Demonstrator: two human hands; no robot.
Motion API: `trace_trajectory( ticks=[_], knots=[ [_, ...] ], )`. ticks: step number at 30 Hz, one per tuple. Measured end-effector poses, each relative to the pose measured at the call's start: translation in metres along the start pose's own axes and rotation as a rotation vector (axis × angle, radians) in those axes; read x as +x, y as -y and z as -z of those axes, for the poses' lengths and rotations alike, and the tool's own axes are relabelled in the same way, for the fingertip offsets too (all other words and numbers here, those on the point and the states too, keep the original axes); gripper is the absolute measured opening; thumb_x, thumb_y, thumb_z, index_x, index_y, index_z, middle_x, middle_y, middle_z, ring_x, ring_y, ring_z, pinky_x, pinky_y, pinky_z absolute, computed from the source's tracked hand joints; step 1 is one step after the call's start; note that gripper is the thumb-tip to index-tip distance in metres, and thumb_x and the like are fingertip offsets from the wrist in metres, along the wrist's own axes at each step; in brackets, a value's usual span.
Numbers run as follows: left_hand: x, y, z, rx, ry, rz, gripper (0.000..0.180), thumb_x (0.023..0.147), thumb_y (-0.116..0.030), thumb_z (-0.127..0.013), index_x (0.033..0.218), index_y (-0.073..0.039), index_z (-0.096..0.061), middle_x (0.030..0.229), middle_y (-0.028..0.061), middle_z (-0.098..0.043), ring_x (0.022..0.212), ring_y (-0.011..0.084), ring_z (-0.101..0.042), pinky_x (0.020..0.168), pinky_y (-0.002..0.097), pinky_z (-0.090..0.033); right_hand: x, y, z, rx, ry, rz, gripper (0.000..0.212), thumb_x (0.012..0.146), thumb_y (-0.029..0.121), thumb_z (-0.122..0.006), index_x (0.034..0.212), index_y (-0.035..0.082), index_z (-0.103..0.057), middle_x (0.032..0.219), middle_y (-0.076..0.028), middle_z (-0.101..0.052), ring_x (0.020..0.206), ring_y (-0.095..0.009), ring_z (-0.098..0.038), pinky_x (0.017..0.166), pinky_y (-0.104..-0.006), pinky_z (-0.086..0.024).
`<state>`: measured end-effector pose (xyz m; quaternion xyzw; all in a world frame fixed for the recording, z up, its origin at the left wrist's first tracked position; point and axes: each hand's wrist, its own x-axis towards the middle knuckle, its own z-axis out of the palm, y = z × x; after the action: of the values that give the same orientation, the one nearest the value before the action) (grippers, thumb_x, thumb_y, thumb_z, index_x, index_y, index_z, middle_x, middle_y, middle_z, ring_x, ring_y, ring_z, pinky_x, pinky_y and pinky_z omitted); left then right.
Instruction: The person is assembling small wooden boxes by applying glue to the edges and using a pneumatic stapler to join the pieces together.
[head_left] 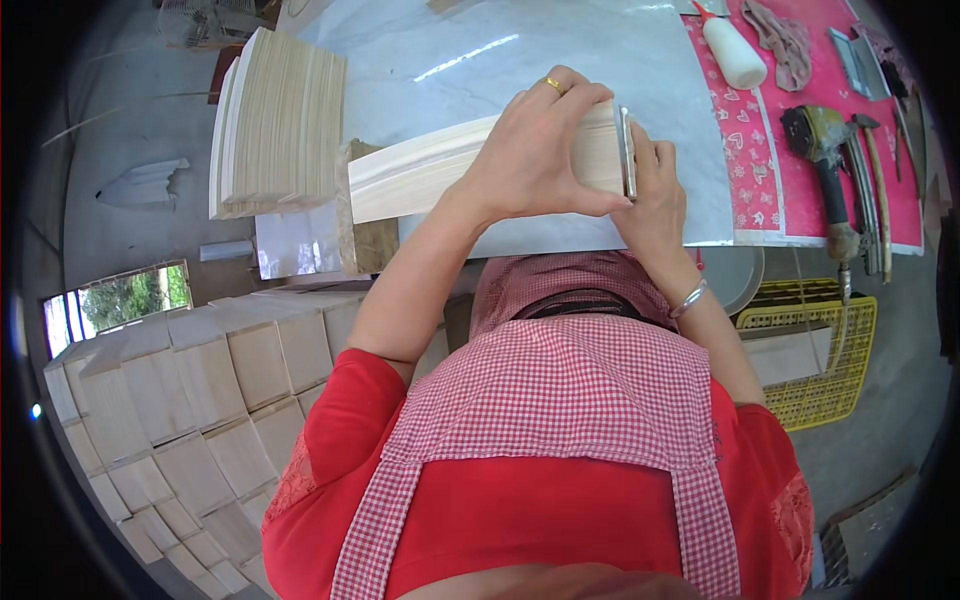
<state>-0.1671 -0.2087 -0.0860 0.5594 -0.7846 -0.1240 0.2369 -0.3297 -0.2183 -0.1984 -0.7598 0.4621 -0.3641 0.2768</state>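
Note:
A long stack of thin pale wooden boards (430,165) lies on the table in front of me. My left hand (528,150) spans its right part, thumb on the near side and fingers on the far side, closed on the boards. Against the stack's right end stands a thin, metal-edged plate (629,155). My right hand (655,195) is closed on this plate from its right side; some of its fingers are hidden behind it. The stack's left end rests over a rough wooden block (372,245) at the table edge.
A taller stack of boards (285,130) stands at the left. On the right, a pink cloth (800,200) bears a white glue bottle (735,52), a rag (778,40), a power tool (825,150) and a hammer (872,150). Below are piled wood bundles (200,385) and a yellow crate (850,380).

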Motion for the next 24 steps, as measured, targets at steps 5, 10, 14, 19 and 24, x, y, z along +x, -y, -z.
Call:
trace_trajectory(
  ticks=[5, 10, 14, 19, 24],
  knots=[
    [0.0083, 0.0001, -0.0055, -0.012, 0.027, 0.01, 0.086, 0.052, -0.036, -0.09, 0.123, 0.001, -0.058, 0.114, 0.0152, -0.056, 0.103, 0.0327, -0.06, 0.088, 0.0402, -0.052, 0.0004, -0.0032, -0.0035, -0.002, 0.022, -0.022, 0.072, 0.074, 0.008, -0.074, 0.139, 0.007, -0.043, 0.106, -0.016, -0.05, 0.08, -0.036, -0.065, 0.063, -0.0444, -0.055],
    [0.011, 0.0007, -0.0048, -0.028, 0.066, 0.033, 0.086, 0.052, -0.036, -0.09, 0.123, 0.001, -0.058, 0.114, 0.0149, -0.057, 0.103, 0.0326, -0.06, 0.089, 0.0404, -0.052, 0.0004, -0.0026, -0.0032, -0.014, 0.014, -0.016, 0.071, 0.074, 0.009, -0.074, 0.139, 0.007, -0.044, 0.107, -0.016, -0.05, 0.079, -0.037, -0.065, 0.063, -0.0444, -0.056],
    [0.0104, 0.0017, -0.0062, -0.03, 0.072, 0.039, 0.087, 0.051, -0.035, -0.09, 0.123, 0.0, -0.058, 0.114, 0.0149, -0.057, 0.103, 0.0328, -0.06, 0.089, 0.0406, -0.052, 0.0007, -0.0022, -0.002, -0.009, 0.025, -0.021, 0.071, 0.074, 0.009, -0.074, 0.139, 0.006, -0.044, 0.108, -0.016, -0.051, 0.079, -0.037, -0.066, 0.063, -0.044, -0.056],
    [0.0095, 0.0022, -0.0064, -0.022, 0.072, 0.026, 0.087, 0.051, -0.035, -0.09, 0.124, 0.0, -0.057, 0.115, 0.0151, -0.056, 0.103, 0.0331, -0.06, 0.089, 0.0408, -0.052, 0.0009, -0.0021, -0.0017, -0.007, 0.03, -0.016, 0.072, 0.074, 0.01, -0.075, 0.139, 0.006, -0.044, 0.109, -0.016, -0.051, 0.08, -0.037, -0.066, 0.063, -0.0435, -0.056],
    [0.0088, 0.0017, -0.0067, -0.029, 0.071, 0.03, 0.088, 0.051, -0.035, -0.09, 0.124, 0.0, -0.056, 0.115, 0.0153, -0.056, 0.103, 0.0333, -0.06, 0.089, 0.0409, -0.051, 0.0008, -0.0013, -0.0019, -0.021, 0.042, -0.022, 0.072, 0.074, 0.01, -0.075, 0.139, 0.006, -0.043, 0.109, -0.016, -0.051, 0.08, -0.037, -0.066, 0.063, -0.0431, -0.056]
  ],
)
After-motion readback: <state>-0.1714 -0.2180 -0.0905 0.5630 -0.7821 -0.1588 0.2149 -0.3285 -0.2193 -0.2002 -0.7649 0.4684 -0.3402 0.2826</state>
